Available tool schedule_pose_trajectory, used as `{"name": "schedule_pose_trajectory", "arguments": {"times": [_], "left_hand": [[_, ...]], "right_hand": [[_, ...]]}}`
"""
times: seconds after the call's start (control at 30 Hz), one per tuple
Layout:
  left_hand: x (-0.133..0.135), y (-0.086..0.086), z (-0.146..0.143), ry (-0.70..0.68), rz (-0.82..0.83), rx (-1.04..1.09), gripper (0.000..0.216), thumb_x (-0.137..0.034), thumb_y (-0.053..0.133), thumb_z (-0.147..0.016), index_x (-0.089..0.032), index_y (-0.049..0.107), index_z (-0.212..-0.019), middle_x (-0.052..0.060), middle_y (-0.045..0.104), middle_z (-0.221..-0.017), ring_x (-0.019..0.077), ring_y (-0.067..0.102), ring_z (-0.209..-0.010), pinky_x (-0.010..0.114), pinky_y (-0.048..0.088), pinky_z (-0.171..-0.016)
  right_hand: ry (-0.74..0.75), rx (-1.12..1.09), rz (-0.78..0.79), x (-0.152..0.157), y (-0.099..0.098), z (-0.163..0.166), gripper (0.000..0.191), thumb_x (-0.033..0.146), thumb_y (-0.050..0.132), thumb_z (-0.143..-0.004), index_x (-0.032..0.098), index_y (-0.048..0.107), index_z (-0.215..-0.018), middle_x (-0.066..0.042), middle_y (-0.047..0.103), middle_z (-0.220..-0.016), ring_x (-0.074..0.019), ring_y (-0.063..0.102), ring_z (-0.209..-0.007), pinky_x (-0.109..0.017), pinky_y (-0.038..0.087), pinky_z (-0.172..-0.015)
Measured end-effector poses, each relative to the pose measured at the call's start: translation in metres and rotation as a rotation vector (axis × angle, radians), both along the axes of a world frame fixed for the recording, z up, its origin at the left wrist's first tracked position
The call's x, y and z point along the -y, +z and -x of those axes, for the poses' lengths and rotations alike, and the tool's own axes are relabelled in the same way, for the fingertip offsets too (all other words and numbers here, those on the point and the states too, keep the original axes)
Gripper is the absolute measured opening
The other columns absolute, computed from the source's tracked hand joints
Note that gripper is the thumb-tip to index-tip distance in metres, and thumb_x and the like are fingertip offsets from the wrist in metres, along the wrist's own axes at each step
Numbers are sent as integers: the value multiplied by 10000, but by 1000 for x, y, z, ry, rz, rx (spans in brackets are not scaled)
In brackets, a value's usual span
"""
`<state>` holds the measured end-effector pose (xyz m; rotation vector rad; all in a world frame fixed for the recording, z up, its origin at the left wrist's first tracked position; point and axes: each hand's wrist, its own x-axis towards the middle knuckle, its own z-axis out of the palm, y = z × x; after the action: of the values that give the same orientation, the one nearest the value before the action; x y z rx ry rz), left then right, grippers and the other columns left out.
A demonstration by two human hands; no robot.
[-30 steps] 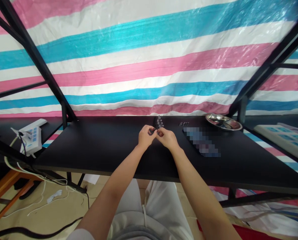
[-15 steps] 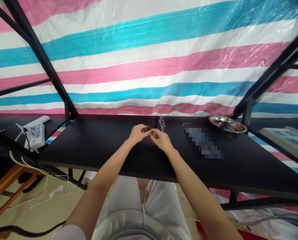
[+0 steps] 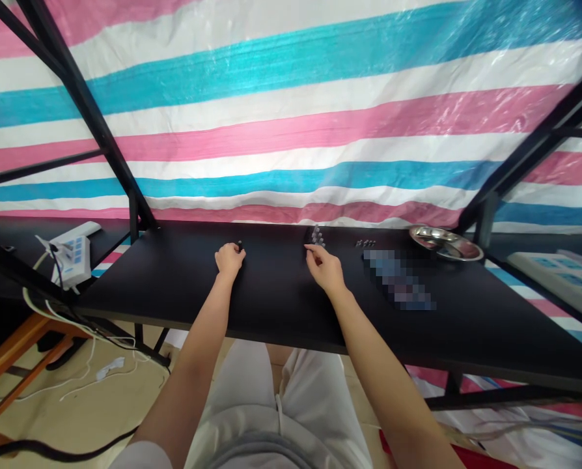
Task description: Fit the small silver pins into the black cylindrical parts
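My left hand is closed around a small dark cylindrical piece, whose tip sticks out beside the thumb. It is just over the black table, left of the middle. My right hand has thumb and forefinger pinched together at the near edge of a dark holder. Several small clear or silvery pegs stand upright there. Whatever the right fingertips hold, if anything, is too small to make out. Right of that hand lies a row of several tiny metallic pieces.
A round steel plate stands at the back right. A blurred-out flat object lies to the right of my right hand. Black metal posts rise at both ends. A white power strip sits farther left.
My hands were together in front of the holder and have moved apart. The left went left with the dark piece; the right moved slightly right, to the holder.
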<state>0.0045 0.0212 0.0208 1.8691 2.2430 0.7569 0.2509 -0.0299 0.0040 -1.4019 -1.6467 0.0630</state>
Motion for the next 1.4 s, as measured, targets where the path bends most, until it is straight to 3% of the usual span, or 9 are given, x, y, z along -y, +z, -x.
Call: {"name": "schedule_pose_trajectory", "arguments": {"times": [0.2,0.3,0.47,0.67,0.8,0.9,0.97,1.17,1.4], "left_hand": [[-3,-4,3,-6,45,-8,148,-334,591,-722,-224,672,-781,32,684,-867,200,611,-875,294,419,-780],[-4,-5,2,-7,41,-5,147,-334,594,-717,-222,672,-774,36,685,-864,202,611,-874,300,416,-784],[-2,-3,1,-23,47,15,145,-337,597,-717,-212,656,-759,53,677,-862,229,602,-886,351,394,-803],[10,7,-2,0,-44,-15,238,-415,620,-713,-180,596,-748,66,632,-883,232,573,-881,370,373,-810],[30,12,-33,-331,-275,-91,264,-385,438,-852,-174,589,-801,68,609,-835,197,549,-842,321,377,-781],[48,10,-68,-753,-303,-204,299,-286,411,-862,-189,527,-1119,71,603,-993,197,532,-901,310,383,-788],[54,7,-89,-872,-259,-264,447,-212,408,-843,-201,388,-1290,74,583,-1063,204,527,-923,306,393,-765],[34,-2,-125,-738,-115,-298,626,-120,379,-814,-177,183,-1406,110,567,-1050,227,536,-917,315,407,-728],[14,-6,-133,-756,-187,-253,309,-134,404,-841,-180,551,-1108,103,587,-975,228,538,-919,338,394,-788]], "right_hand": [[-322,-87,-56,-3,6,-10,333,305,381,-804,146,561,-1034,-44,600,-705,-180,551,-664,-303,418,-669],[-410,-59,58,-6,4,-19,362,249,397,-762,128,513,-1083,-79,607,-797,-228,546,-832,-339,403,-734],[-442,103,406,-8,-3,-26,426,217,452,-726,117,489,-1138,-147,571,-1037,-272,501,-981,-383,382,-788],[-415,197,512,-6,-4,-23,423,258,469,-747,129,518,-1148,-155,552,-1101,-290,469,-1040,-421,373,-815],[-414,220,518,-6,-3,-22,367,292,455,-779,143,566,-1095,-149,549,-1113,-292,456,-1052,-437,362,-830],[-418,226,519,-6,-2,-22,357,309,463,-788,140,580,-1080,-148,551,-1117,-296,448,-1061,-449,353,-841],[-420,226,511,-7,-2,-22,356,314,468,-790,140,582,-1079,-149,552,-1120,-299,445,-1062,-455,349,-843],[-431,225,478,-8,-5,-22,331,315,464,-799,153,593,-1057,-152,552,-1107,-296,442,-1056,-458,343,-832],[-439,234,420,-11,-9,-22,319,309,461,-795,148,617,-1022,-162,554,-1091,-295,432,-1033,-459,331,-828]]}}
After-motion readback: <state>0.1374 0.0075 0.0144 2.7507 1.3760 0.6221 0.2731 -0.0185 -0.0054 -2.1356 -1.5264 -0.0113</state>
